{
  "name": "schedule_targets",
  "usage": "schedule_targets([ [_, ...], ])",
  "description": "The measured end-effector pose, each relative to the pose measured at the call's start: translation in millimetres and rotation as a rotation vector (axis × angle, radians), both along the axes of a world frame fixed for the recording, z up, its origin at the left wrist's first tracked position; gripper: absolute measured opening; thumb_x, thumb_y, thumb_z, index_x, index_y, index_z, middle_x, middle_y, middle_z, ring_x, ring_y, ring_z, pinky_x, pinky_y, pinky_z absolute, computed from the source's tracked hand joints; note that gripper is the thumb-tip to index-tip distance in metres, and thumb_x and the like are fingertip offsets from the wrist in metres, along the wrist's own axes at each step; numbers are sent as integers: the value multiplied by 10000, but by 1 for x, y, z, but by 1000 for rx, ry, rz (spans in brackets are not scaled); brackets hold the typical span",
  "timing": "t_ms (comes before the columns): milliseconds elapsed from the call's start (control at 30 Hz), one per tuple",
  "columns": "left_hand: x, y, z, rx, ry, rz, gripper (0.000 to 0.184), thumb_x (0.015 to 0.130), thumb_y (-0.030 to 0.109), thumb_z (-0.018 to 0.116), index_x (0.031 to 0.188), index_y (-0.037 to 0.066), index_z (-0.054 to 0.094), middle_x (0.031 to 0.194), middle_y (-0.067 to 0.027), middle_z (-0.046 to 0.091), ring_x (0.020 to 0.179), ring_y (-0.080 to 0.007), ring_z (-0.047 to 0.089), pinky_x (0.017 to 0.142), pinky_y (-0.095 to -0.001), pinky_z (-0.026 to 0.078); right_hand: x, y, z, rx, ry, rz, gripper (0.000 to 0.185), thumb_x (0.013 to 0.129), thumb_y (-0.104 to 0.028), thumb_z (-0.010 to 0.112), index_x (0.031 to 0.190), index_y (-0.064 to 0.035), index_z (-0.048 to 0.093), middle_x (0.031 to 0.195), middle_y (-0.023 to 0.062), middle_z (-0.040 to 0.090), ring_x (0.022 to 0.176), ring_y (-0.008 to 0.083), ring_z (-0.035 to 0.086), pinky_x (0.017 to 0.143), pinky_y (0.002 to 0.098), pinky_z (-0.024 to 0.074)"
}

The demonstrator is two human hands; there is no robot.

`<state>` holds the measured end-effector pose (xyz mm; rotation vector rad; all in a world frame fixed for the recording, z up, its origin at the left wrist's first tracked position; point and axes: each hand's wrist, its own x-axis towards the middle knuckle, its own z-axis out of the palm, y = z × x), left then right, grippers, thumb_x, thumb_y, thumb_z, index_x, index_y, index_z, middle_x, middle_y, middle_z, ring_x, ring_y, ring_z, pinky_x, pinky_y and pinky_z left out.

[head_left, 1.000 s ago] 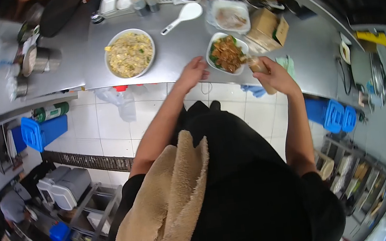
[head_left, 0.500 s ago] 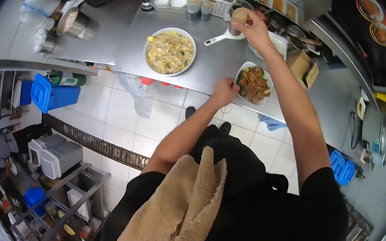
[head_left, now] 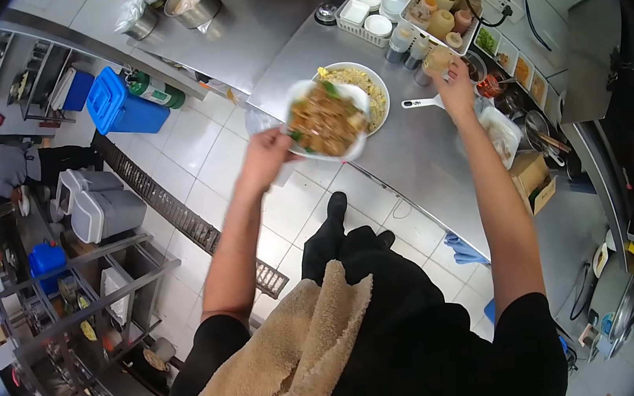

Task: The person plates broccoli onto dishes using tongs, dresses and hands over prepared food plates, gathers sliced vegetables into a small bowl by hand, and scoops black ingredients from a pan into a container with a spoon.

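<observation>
My left hand (head_left: 267, 155) grips the rim of a white bowl of brown noodles (head_left: 327, 120) with bits of green. It holds the bowl up, a little blurred, in front of a white plate of fried rice (head_left: 373, 84) on the steel counter, hiding part of that plate. My right hand (head_left: 456, 90) is closed around a shaker jar (head_left: 438, 61) with a tan top, beside other shaker bottles (head_left: 400, 39). Just below the right hand, a white-handled utensil (head_left: 421, 103) lies on the counter.
White dishes (head_left: 378, 26) fill a basket at the back, beside a basket of sauce bottles (head_left: 441, 23). Garnish trays (head_left: 504, 60) and an open cardboard box (head_left: 530, 178) stand to the right. A metal pot (head_left: 192, 6) sits far left. Another person (head_left: 9, 168) bends at the left.
My left hand has lifted the noodle bowl off the counter's front edge and carried it left toward the fried rice. My right hand has brought the shaker jar close to the other shakers.
</observation>
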<state>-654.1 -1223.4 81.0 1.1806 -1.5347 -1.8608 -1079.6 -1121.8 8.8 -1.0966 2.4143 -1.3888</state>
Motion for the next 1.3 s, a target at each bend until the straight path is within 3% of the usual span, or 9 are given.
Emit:
schedule_targets([
  [167,15,-128,-47,-72,-51,193,356,1045,134,538,1135,-205,600,1047,-192,706,847,-249,753,767,-301,632,21,81,-5,-190,-53,-12,427,991,-120,673,1377,8,542,1287,165,655,1179,243,654,1002,364,521],
  [567,-90,-317,-144,45,27,579,303,990,56,603,1104,-221,559,1062,-249,663,765,-295,719,635,-343,680,180,331,-41,293,-339,-420,214,1006,-114,634,1181,6,664,1139,129,690,987,208,696,784,332,597],
  [700,-120,-330,-144,124,184,703,351,1006,29,585,1237,-220,495,1235,-268,598,960,-348,709,695,-398,704,207,357,-37,387,-316,-450,202,988,-82,627,1161,12,669,1120,142,686,979,232,703,777,338,603],
  [833,-133,-351,-166,170,298,707,362,1025,50,555,1260,-215,479,1230,-267,606,973,-347,713,757,-389,699,218,350,-30,408,-267,-382,188,986,-82,645,1157,-11,678,1120,124,701,975,222,718,745,337,600],
  [967,-136,-375,-189,72,287,484,382,1047,94,530,1291,-195,471,1238,-256,612,1006,-347,710,834,-386,683,219,339,-24,456,-274,-302,193,970,-82,645,1147,-9,670,1139,174,686,930,289,723,747,365,608],
  [1100,-115,-373,-192,311,405,494,445,1074,218,502,1374,-107,461,1275,-244,605,1104,-369,672,945,-419,630,216,332,-21,446,-246,-243,216,951,-72,650,1158,-9,664,1170,175,674,912,291,718,724,355,608],
  [1133,-107,-374,-193,412,365,516,461,1079,251,496,1396,-82,458,1298,-245,596,1121,-373,662,961,-422,615,214,329,-14,439,-294,-251,246,944,-98,651,1182,-36,657,1205,173,658,1019,316,691,812,401,601],
  [1200,-84,-360,-192,135,227,567,443,1058,235,526,1390,-55,493,1338,-237,570,1052,-333,676,927,-409,601,204,339,-16,527,162,-199,318,933,-143,659,1243,-74,633,1253,169,624,1139,357,631,926,461,559],
  [1300,-52,-312,-153,-131,7,690,443,962,237,625,1355,39,575,1178,-202,645,1023,-273,635,871,-466,552,159,366,-16,610,109,-515,435,914,-220,683,1327,-121,590,1301,178,576,1199,402,575,984,498,516],
])
